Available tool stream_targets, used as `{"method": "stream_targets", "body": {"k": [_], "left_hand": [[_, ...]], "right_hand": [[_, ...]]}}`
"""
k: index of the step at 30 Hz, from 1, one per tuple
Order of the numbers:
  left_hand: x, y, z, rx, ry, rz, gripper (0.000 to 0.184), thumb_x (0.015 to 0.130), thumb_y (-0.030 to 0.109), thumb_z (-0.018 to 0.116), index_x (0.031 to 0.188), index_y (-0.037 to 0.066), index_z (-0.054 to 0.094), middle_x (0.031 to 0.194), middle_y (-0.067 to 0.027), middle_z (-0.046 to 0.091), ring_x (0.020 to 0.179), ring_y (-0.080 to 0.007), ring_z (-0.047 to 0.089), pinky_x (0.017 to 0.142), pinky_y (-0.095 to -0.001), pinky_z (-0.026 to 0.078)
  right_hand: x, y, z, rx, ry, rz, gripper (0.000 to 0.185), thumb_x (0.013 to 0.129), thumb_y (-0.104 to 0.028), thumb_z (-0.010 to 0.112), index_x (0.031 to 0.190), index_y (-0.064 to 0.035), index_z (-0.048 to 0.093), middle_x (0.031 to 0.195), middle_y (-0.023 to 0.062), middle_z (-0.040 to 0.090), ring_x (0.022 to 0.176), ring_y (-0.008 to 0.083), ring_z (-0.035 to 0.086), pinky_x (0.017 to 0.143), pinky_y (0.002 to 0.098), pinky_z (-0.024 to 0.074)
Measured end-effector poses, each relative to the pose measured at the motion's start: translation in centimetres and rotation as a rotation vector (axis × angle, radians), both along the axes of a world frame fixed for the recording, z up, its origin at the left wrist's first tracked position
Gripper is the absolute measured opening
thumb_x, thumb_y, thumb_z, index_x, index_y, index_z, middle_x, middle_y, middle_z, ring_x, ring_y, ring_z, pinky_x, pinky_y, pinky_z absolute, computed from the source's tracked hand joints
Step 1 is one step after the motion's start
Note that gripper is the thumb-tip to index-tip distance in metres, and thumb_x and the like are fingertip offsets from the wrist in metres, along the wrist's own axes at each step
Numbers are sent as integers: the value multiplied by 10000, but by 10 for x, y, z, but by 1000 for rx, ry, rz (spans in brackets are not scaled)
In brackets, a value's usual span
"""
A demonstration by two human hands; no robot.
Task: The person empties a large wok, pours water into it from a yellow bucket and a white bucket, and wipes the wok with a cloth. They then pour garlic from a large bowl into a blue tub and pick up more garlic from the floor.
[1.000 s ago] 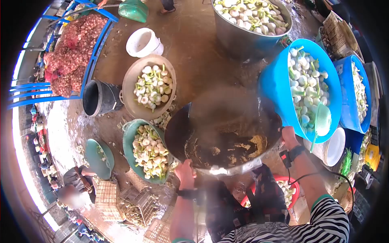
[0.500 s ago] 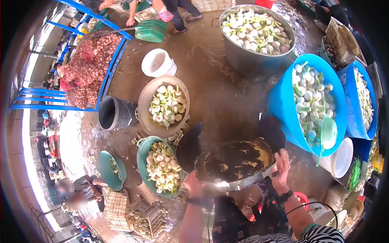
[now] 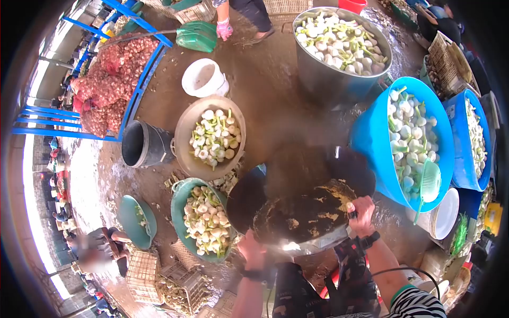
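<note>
A large round metal pan point(image 3: 297, 217) is tilted in front of my legs. Its broad face is black with brown-yellow patches, and a silvery side shows along the near edge. My left hand point(image 3: 252, 250) grips its left edge, though the fingertips are partly hidden. On the right edge, my right hand point(image 3: 361, 214) has its fingers wrapped round the rim, by a small dark part. Beyond the pan are two dark round shapes, blurred by a hazy smear. A green tub point(image 3: 177, 212) of peeled bulbs with green stems stands just left of my left hand.
Right of the pan stands a blue tub point(image 3: 366, 132) of bulbs with a green strainer point(image 3: 430, 180). A steel pot point(image 3: 331, 87), a beige basin point(image 3: 183, 124), a black bucket point(image 3: 154, 146) and a white bucket point(image 3: 214, 85) stand ahead. A co-worker's gloved hand point(image 3: 225, 30) is near a green shovel point(image 3: 196, 36).
My right hand's fingers, more spread before, have closed round the pan's right edge, and that hand has shifted slightly left. The co-worker's gloved hand has moved to the right of the shovel.
</note>
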State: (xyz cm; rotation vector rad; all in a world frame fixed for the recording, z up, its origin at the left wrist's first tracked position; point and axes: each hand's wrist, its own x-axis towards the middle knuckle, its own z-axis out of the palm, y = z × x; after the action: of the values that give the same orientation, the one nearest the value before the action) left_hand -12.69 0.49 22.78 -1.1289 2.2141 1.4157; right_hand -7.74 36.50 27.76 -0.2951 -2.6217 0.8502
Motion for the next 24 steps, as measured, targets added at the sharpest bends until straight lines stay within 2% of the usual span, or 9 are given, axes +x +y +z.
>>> {"method": "stream_targets", "body": {"k": [2,5,7,9,11,14,18,22,24], "left_hand": [[-28,37,61,94,-149,311,322,784,322,558,672,37,457,479,-46,378,309,-189,382,279,-321,363],[-56,27,61,195,-60,354,354,782,339,553,619,45,442,463,-48,373,324,-179,389,274,-335,332],[-87,24,69,127,-124,365,375,777,359,548,604,43,443,463,-50,384,318,-181,376,277,-334,334],[-120,21,74,111,-140,353,395,776,375,537,587,42,440,464,-53,396,319,-185,378,284,-333,343],[-147,13,78,126,-114,319,415,778,389,522,570,41,434,464,-59,407,327,-191,395,294,-330,359],[-179,3,72,91,-138,354,421,782,389,501,564,36,435,466,-67,421,335,-205,415,315,-348,397],[-185,-26,38,163,-139,440,439,771,450,488,575,68,396,438,-52,361,323,-221,386,342,-413,371],[-185,-39,38,160,-152,468,457,781,467,480,570,71,391,436,-52,355,330,-226,405,350,-409,383],[-182,-45,36,169,-153,463,422,775,403,481,577,39,407,467,-74,394,346,-231,433,347,-391,420]], "right_hand": [[-26,-1,12,-20,60,47,37,540,-113,521,542,-102,485,512,82,444,503,283,448,507,373,321],[-90,-7,38,15,151,109,62,618,-116,551,562,-129,529,507,57,473,490,276,461,482,363,326],[-140,-14,44,36,195,56,124,702,-181,581,586,-139,585,529,74,529,512,289,503,492,374,366],[-194,-20,60,12,-62,30,183,750,-264,591,625,-137,634,586,109,577,582,305,559,541,387,420],[-253,-27,59,137,-69,60,300,797,-375,541,666,-131,655,651,126,600,665,318,585,591,407,446],[-321,-43,75,176,-297,92,466,845,-495,412,685,-135,660,704,120,615,715,331,584,618,423,452],[-348,-71,71,228,-306,154,538,863,-527,341,687,-128,657,734,119,619,742,332,582,637,425,454],[-351,-94,75,253,-336,183,542,865,-523,338,671,-125,651,735,119,618,749,328,581,639,424,453],[-349,-100,75,268,-309,187,536,861,-521,352,655,-123,647,718,119,615,735,332,579,629,427,450]]}}
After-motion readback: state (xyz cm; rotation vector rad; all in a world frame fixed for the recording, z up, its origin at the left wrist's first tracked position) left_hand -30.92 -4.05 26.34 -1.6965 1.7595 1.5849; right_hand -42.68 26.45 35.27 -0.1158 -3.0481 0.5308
